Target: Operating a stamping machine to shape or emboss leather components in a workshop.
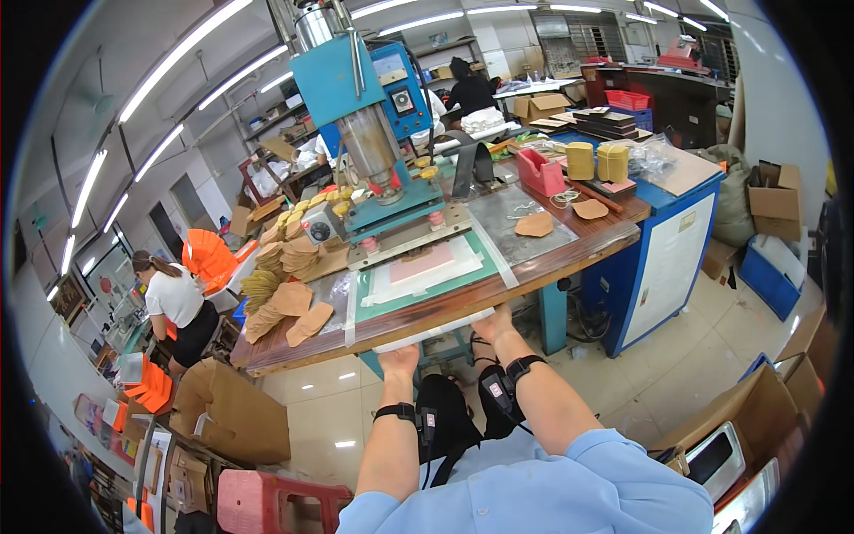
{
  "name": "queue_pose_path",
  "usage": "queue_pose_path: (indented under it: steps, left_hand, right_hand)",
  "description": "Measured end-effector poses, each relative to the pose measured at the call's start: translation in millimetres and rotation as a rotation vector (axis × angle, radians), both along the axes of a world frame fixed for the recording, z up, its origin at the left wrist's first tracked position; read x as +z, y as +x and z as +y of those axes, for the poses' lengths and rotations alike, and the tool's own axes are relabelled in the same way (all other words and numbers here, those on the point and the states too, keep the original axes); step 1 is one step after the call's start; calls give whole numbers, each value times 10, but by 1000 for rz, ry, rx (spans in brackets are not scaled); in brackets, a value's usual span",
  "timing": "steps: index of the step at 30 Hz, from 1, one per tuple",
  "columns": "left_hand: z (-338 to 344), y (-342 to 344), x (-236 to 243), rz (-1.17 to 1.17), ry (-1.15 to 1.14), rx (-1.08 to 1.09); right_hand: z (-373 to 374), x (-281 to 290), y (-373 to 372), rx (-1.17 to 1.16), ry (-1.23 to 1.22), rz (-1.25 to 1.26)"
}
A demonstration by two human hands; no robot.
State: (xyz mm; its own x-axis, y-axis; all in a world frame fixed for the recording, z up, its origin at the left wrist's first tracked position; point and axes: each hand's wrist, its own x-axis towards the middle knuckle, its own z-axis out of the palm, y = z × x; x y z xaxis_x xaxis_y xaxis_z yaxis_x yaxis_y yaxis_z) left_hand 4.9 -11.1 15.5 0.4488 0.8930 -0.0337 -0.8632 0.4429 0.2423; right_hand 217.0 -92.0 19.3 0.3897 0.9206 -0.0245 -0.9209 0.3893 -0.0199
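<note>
My left hand (398,358) and my right hand (495,324) are at the front edge of the wooden table (569,258), at the two ends of a long white bar (434,333). Both hands are closed on the bar, their fingertips partly hidden under the edge. Beyond it, a green mat (366,307) carries white sheets (391,289) and a pinkish rectangular piece (422,262). Over the mat's far part stands a blue press (391,209) with a metal cylinder and a flat plate, raised clear of the pink piece.
Stacked tan leather pieces (294,298) lie left of the press, two loose ones (534,224) right. A red tape dispenser (541,172) and yellow rolls (612,163) stand behind. A blue cabinet (658,267) is on the right, a red stool (267,500) at lower left. Another person (178,303) sits at far left.
</note>
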Motion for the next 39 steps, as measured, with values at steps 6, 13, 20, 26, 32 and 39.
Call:
queue_pose_path:
  steps: [6, 13, 20, 26, 32, 39]
  left_hand:
    - [61, -26, -72, -5, 42, -3]
    - [17, -16, -9, 19, 38, 5]
    - [-99, -8, 115, 47, 8, 17]
    - [-62, -2, 62, 31, 20, 12]
    - [-114, -6, 114, 57, 24, 16]
    - [-100, 2, 103, 51, 22, 23]
  right_hand:
    - [-64, 89, -49, -4, -29, -7]
    - [-68, 97, -45, 0, -51, 26]
    - [-48, 72, -35, -1, -17, -5]
    - [-1, 12, -12, -7, 1, -17]
    - [-47, 59, -34, 3, -35, -5]
    - [6, -12, 6, -6, 11, 14]
